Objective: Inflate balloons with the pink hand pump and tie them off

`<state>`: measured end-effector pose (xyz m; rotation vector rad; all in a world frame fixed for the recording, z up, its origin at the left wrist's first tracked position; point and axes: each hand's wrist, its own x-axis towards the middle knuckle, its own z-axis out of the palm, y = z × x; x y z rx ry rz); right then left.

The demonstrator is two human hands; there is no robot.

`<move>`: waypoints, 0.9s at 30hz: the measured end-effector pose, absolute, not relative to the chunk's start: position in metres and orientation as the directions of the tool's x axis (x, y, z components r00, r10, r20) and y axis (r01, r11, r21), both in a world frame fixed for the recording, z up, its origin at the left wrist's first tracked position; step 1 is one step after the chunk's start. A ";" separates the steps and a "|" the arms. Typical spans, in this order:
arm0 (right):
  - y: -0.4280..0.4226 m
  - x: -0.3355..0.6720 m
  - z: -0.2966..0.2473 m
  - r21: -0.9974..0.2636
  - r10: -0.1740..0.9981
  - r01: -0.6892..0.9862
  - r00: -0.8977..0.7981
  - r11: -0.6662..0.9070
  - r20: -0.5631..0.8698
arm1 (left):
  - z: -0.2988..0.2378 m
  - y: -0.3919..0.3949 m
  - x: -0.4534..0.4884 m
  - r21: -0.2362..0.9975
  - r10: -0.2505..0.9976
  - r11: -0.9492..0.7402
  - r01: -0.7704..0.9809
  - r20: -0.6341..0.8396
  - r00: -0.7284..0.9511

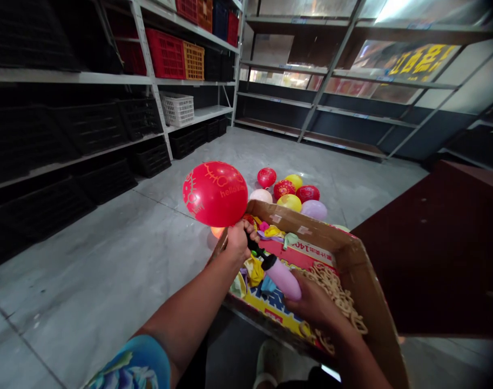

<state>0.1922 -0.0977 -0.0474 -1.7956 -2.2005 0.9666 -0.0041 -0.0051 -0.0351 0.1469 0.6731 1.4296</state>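
Observation:
My left hand [238, 239] is closed around the neck of an inflated red balloon [215, 193], pinching it onto the black nozzle of a pink hand pump [282, 276]. My right hand [314, 305] grips the rear end of the pump's pink barrel. Both hands are over an open cardboard box [353, 254] that holds several limp, uninflated balloons [270, 232] and a heap of beige rubber bands [333, 283].
Several inflated balloons [289, 193], red, yellow, white and lilac, lie on the grey floor beyond the box. Metal shelves with black, red, orange and white crates [177, 108] line the left wall; bare shelves run along the back. A dark brown cabinet [440, 248] stands at right.

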 end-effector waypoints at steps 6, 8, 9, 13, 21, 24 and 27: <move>-0.097 0.177 -0.044 -0.573 0.928 0.816 -0.271 0.082 -0.254 | -0.032 -0.008 -0.002 0.511 0.947 0.183 -0.840 -0.322 0.010; -0.098 0.183 -0.046 -0.605 0.918 0.791 -0.298 0.084 -0.262 | -0.029 -0.004 -0.012 0.514 0.949 0.158 -0.843 -0.314 -0.014; -0.098 0.187 -0.047 -0.623 0.910 0.777 -0.315 0.085 -0.269 | -0.027 -0.001 -0.018 0.515 0.950 0.137 -0.846 -0.309 -0.034; -0.100 0.211 -0.051 -0.646 0.892 0.759 -0.342 0.076 -0.296 | -0.021 0.010 -0.041 0.515 0.944 0.040 -0.856 -0.299 -0.136; -0.100 0.221 -0.051 -0.573 0.893 0.816 -0.313 0.079 -0.323 | -0.029 0.011 -0.035 0.480 0.935 0.057 -0.875 -0.333 -0.122; -0.098 0.203 -0.053 -0.539 0.914 0.836 -0.293 0.103 -0.280 | -0.036 0.005 -0.020 0.478 0.941 0.128 -0.869 -0.335 -0.046; -0.096 0.185 -0.053 -0.509 0.931 0.856 -0.253 0.089 -0.262 | -0.040 -0.003 -0.005 0.487 0.943 0.175 -0.856 -0.333 0.004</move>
